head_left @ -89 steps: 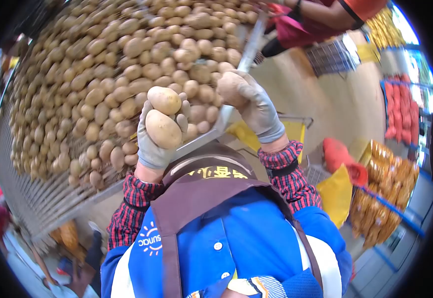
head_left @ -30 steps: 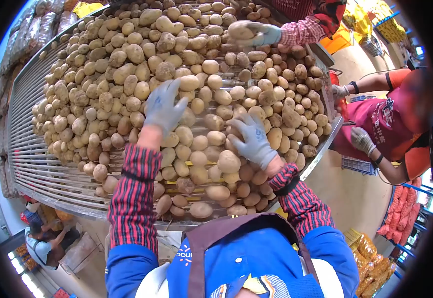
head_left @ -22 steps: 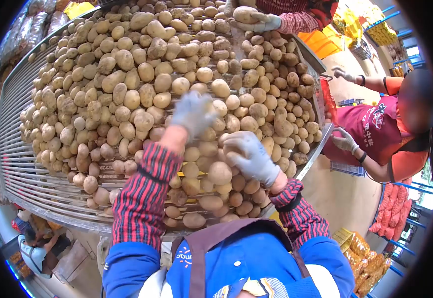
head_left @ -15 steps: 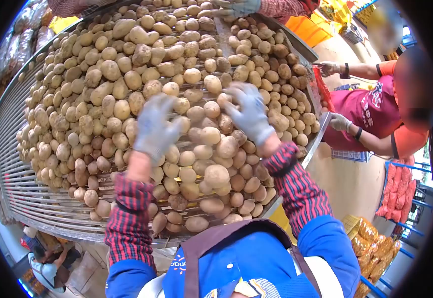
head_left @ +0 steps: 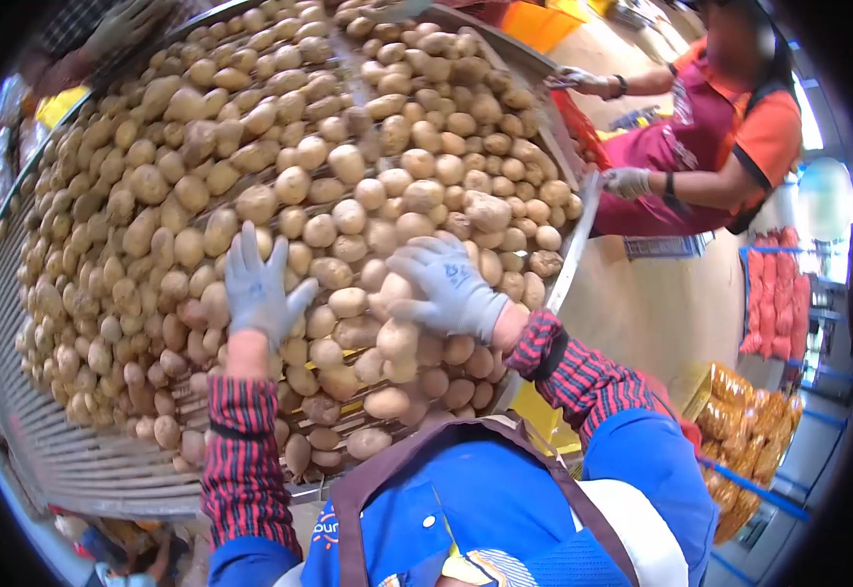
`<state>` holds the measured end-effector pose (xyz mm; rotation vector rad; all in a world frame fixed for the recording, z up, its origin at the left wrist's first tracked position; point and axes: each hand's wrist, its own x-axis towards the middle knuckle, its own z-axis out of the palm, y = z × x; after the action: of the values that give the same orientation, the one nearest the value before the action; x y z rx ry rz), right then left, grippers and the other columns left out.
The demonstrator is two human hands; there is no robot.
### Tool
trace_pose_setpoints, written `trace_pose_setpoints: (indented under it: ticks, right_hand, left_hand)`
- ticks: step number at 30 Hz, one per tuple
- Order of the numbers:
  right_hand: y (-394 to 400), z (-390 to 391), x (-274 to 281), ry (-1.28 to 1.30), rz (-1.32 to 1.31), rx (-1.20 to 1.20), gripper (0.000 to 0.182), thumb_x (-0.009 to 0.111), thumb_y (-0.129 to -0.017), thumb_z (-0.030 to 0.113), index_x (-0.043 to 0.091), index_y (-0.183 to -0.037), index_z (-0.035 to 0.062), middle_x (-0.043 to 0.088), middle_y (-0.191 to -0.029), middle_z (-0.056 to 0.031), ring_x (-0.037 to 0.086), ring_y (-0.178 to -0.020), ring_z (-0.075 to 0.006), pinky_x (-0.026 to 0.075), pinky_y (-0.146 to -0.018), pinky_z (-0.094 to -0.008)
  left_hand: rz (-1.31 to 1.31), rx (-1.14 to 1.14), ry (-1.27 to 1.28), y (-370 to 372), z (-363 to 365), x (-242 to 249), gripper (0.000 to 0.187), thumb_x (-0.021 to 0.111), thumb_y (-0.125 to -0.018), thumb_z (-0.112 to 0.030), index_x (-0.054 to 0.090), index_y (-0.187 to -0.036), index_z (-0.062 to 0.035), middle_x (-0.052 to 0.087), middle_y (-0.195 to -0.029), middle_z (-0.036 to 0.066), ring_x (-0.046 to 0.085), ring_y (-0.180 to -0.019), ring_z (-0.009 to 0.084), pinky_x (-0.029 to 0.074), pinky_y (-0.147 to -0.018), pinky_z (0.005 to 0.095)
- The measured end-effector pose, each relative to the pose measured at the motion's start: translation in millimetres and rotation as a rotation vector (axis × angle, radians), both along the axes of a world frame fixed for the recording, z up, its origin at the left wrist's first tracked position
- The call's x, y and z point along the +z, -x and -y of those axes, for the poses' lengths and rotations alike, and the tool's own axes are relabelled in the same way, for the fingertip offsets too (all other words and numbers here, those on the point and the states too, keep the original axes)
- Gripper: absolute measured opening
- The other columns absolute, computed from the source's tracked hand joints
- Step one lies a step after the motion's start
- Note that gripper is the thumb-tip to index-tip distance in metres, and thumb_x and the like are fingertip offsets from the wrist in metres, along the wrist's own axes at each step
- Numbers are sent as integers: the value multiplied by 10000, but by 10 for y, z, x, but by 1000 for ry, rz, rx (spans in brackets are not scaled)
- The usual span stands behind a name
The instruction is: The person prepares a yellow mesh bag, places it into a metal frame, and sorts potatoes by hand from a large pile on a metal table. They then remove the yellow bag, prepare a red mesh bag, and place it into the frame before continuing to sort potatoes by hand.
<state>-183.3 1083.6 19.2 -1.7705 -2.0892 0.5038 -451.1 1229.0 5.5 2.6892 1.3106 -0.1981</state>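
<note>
Potatoes (head_left: 191, 193) of mixed sizes cover a slatted metal sorting table (head_left: 54, 460) in front of me. My left hand (head_left: 262, 293), in a light grey work glove, rests on the potatoes with fingers spread and thumb out, holding nothing. To its right, my right hand (head_left: 454, 292) wears the same kind of glove. Its fingers stretch leftward and touch a potato (head_left: 397, 293) that is smeared by motion; they are not wrapped round it. Just below that hand, another pale potato (head_left: 397, 339) is also blurred. Slats show between the potatoes nearest my apron.
Across the table's right edge, a co-worker (head_left: 730, 147) in an apron holds a red mesh bag (head_left: 578, 127). Another person's gloved hand (head_left: 125, 27) is at the top left. Yellow-orange crates (head_left: 539, 27), red sacks (head_left: 774, 298) and bagged produce (head_left: 739, 421) stand around.
My view has turned and shifted. My right hand has moved toward me, and potatoes by it have shifted. My left hand's fingers are spread wider. The co-worker at the right has leaned back.
</note>
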Motion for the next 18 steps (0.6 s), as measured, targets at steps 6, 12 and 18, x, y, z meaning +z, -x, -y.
trace_pose_setpoints:
  ticks: [6,12,18]
  right_hand:
    - [-242,631,-158,-114,-149,-233,703,688,-851,475,549,-1411,73,485,-1461,-226,397,-1407,-434,271,-1176,-569]
    - [141,506,-368,-108,-160,-127,771,634,-912,525,426,-1532,117,354,-1578,-178,258,-1477,-453,236,-1201,-573]
    - [404,481,-408,-132,-270,-318,638,667,-900,441,524,-1432,120,402,-1539,-247,351,-1435,-480,297,-1190,-545]
  left_hand:
    - [294,-84,-15,-64,655,-27,747,738,-844,-303,471,-1489,-37,394,-1540,264,332,-1426,484,221,-1214,585]
    - [368,-124,224,-102,1746,276,794,753,-819,-366,472,-1461,6,415,-1511,282,367,-1406,480,233,-1193,579]
    - [416,-360,134,-83,2373,-61,715,755,-785,-354,543,-1402,-64,328,-1561,312,270,-1466,517,210,-1207,579]
